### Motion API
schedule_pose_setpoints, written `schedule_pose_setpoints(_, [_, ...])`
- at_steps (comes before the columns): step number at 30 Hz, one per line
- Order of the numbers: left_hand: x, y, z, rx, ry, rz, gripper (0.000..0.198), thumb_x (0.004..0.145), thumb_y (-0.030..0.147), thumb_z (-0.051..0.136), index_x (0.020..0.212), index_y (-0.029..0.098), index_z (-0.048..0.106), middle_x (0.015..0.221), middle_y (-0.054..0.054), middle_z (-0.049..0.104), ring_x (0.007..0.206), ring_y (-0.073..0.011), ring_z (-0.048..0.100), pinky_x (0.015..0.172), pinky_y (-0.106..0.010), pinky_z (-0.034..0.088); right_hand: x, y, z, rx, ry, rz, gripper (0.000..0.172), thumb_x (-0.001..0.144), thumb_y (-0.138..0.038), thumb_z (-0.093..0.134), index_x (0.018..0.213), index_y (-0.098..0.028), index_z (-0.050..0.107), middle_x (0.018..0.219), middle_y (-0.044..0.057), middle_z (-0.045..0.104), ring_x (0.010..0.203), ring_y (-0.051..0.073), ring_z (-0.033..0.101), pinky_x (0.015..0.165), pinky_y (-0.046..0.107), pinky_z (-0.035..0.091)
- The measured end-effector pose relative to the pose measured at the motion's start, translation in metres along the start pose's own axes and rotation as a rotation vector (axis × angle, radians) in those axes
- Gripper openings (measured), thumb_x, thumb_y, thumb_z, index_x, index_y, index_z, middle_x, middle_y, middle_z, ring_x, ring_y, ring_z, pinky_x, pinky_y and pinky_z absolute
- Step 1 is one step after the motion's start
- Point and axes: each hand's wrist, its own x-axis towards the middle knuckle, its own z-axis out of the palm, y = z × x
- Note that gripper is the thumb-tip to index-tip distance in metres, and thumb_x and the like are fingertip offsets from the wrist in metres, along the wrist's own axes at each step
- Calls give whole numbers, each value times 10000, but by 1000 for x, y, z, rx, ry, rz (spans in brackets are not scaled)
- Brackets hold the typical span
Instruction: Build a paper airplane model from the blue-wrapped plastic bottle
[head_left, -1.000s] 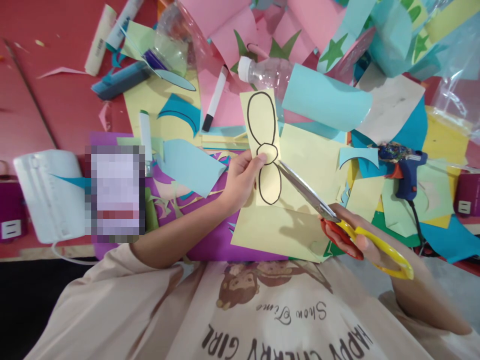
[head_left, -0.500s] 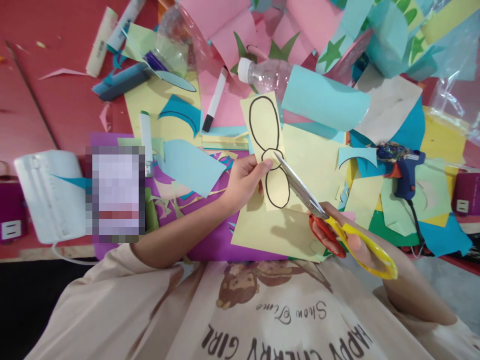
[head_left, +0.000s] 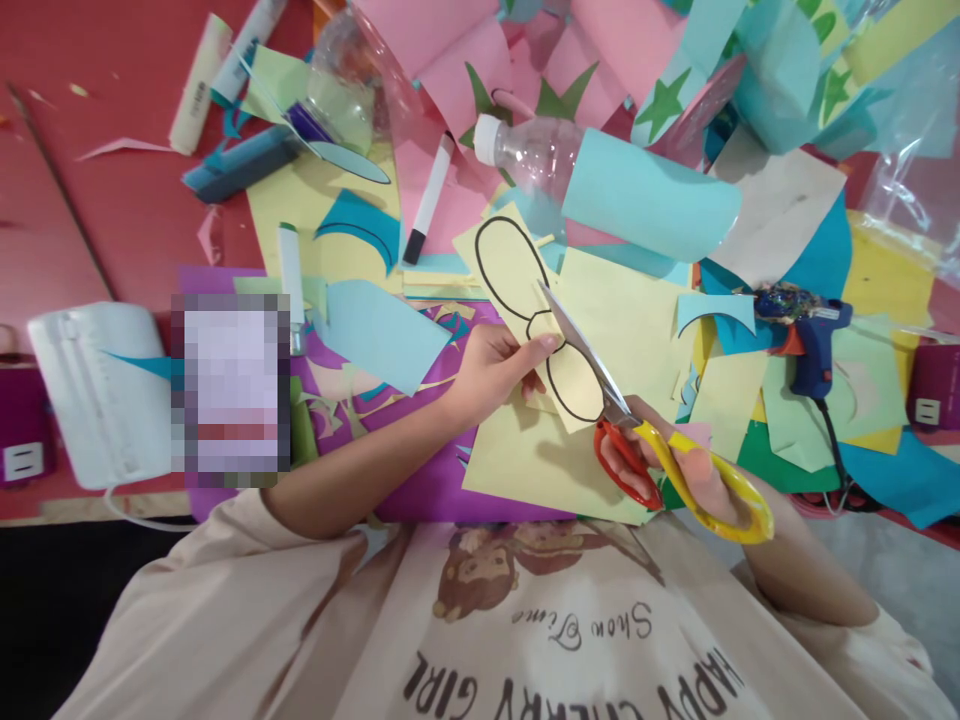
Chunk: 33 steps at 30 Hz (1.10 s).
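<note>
Between its thumb and fingers my left hand (head_left: 499, 370) pinches a strip of pale yellow paper (head_left: 510, 265). A bow-like outline in black marker runs along the strip: two long loops joined by a small middle part. My right hand (head_left: 697, 475) grips scissors (head_left: 637, 425) with one yellow and one red handle. Their blades lie over the strip's right edge, with the tip by the lower end of the upper loop. Beneath both hands is a larger pale yellow sheet (head_left: 525, 460).
A clear plastic bottle (head_left: 536, 150) wrapped in light blue paper lies ahead. To the right is a blue glue gun (head_left: 814, 350) with its cord. A white marker (head_left: 431, 195), several coloured scraps and a white device (head_left: 101, 400) surround the hands.
The yellow strip has tilted, its upper end swinging left and its lower end right. The scissors and my right hand have shifted slightly left.
</note>
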Motion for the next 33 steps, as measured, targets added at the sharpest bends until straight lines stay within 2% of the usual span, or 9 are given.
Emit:
schedule_pose_setpoints(4, [1,-2,-1,-38,-9,-5,455,725,544,705,504,161,596,423,6,594,318,-79,506,294,-172,379,3,11,-2,89,8,-3,786,742,-885,342,1189,-245,427,739,-12,467,546,120,363,469,274,348])
schedule_pose_setpoints(9, [-1,-1,-1,8,-9,-3,498,720,564,711,483,148,572,396,-2,565,306,-68,480,291,-167,350,3,10,0,121,12,-20,694,773,-856,356,1102,-250,439,757,-18,479,521,102,365,465,272,343])
schedule_pose_setpoints(13, [-4,4,2,53,-23,-13,482,703,555,727,512,136,583,425,-6,571,342,-63,489,338,-168,390,7,7,8,154,50,-28,695,764,-868,343,1073,-254,443,806,-14,491,487,80,329,450,275,308])
schedule_pose_setpoints(18, [-6,8,4,98,-26,-62,456,702,545,712,532,146,570,448,-2,565,378,-68,497,364,-181,403,10,2,16,149,92,-9,703,749,-874,363,1078,-258,444,778,-27,469,479,85,316,446,283,283])
schedule_pose_setpoints(25, [-7,8,5,87,3,-37,407,720,472,688,514,160,526,441,18,529,383,-56,464,385,-180,404,8,7,17,143,121,-9,744,770,-869,319,1178,-254,416,724,-35,462,487,107,334,489,303,306])
schedule_pose_setpoints(29, [-6,7,5,61,33,-52,408,712,482,693,525,159,529,436,20,525,375,-57,451,383,-186,405,7,7,17,124,123,5,756,753,-876,345,1171,-253,436,698,-34,464,500,120,344,502,314,306])
schedule_pose_setpoints(33, [-6,7,5,73,12,-52,414,714,480,691,513,157,528,436,16,523,381,-56,460,383,-179,400,7,3,17,135,116,7,710,766,-865,350,1120,-259,457,710,-34,457,499,113,338,496,308,303])
